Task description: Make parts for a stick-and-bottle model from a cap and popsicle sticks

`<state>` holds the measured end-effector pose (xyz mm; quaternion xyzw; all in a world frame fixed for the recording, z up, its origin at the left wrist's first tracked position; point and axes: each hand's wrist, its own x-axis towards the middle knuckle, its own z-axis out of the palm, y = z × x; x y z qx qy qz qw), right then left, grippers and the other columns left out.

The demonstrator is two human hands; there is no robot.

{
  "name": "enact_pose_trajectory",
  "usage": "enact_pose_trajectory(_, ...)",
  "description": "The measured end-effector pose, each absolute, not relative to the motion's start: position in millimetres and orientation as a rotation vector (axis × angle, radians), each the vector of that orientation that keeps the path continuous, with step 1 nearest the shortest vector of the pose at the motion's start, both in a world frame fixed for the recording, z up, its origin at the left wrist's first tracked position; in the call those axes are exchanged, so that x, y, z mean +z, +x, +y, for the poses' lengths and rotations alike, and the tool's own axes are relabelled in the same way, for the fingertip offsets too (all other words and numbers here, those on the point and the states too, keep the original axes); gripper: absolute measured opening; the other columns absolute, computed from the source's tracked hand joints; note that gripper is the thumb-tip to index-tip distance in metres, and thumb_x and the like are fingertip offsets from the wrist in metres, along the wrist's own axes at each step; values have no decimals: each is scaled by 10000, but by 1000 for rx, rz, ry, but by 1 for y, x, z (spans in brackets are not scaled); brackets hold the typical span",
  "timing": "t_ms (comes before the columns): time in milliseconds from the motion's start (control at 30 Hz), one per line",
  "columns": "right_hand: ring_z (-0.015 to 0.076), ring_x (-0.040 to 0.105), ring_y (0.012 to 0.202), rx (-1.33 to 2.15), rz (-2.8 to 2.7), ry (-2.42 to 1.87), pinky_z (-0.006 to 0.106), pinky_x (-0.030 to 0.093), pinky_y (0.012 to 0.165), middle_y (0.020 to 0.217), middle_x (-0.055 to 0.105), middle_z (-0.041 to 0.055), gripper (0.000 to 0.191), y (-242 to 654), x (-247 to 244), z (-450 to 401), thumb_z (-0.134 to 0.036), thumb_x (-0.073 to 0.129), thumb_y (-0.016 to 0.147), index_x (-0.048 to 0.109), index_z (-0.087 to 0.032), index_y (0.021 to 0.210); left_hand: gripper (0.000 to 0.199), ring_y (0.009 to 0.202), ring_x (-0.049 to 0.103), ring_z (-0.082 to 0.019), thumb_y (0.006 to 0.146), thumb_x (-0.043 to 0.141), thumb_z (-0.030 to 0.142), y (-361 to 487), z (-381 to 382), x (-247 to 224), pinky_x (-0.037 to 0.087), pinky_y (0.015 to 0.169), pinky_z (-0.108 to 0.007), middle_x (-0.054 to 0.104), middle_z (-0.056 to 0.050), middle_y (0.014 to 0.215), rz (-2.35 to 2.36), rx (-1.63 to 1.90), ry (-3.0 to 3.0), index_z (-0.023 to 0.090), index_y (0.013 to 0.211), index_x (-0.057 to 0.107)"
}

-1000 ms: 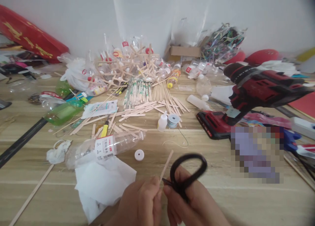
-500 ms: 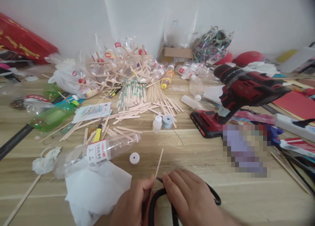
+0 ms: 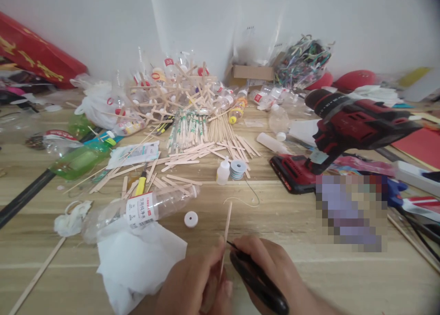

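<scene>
My left hand is closed around a thin wooden craft stick, which points up and away with its upper end free. In my right hand is a pair of black-handled scissors, turned so that the handles show edge-on. The dark tip of the scissors is close beside the stick, just above my left fingertips; whether it touches cannot be made out. A white bottle cap with a hole lies to the left of the stick. Beyond it are a small glue bottle and a spool of wire.
A clear plastic bottle lies left beside white paper. To the right stands a red and black cordless drill. Loose craft sticks, a green bottle and a heap of plastic bottles cover the back.
My right hand has turned the scissors: their wide black loops were visible, and now the handles appear edge-on. The stick stands a little more upright. The whole view has shifted slightly.
</scene>
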<state>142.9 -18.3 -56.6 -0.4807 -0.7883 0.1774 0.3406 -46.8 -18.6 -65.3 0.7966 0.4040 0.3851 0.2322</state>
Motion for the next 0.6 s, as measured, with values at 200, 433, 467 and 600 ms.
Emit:
enact_pose_trajectory(200,151,626,566,618,-1963,-1308,245,466,537,679,640,-1,127,144,-54,-20,-135,429,907,510,-227,879,387,839,704,-141,875,540,53,-41,-8,-55,578,757,-188,723,-45,966,944,1136,2131,223,1223,553)
enact_pose_trajectory(433,82,458,438,1461,-1389,-1267,199,399,427,559,414,-85,345,133,-44,-19,-528,445,971,424,-229,801,378,934,674,-134,881,536,10,-42,-2,-52,554,824,-185,700,-60,1020,868,1101,2141,196,1208,574)
enact_pose_trajectory(467,73,432,422,1598,-1282,-1214,186,381,406,545,384,-102,385,132,-42,-18,-592,478,936,425,-228,821,370,926,673,-139,893,530,21,-43,-2,-52,560,811,-191,700,-64,1017,861,1113,2155,194,1217,573)
enact_pose_trajectory(600,54,395,372,1885,-1007,-1050,158,359,381,477,360,-136,482,129,-36,-13,-667,612,818,428,-223,848,398,912,669,-157,918,508,41,-43,-1,-55,572,791,-221,706,-83,1020,830,1160,2226,177,1290,547)
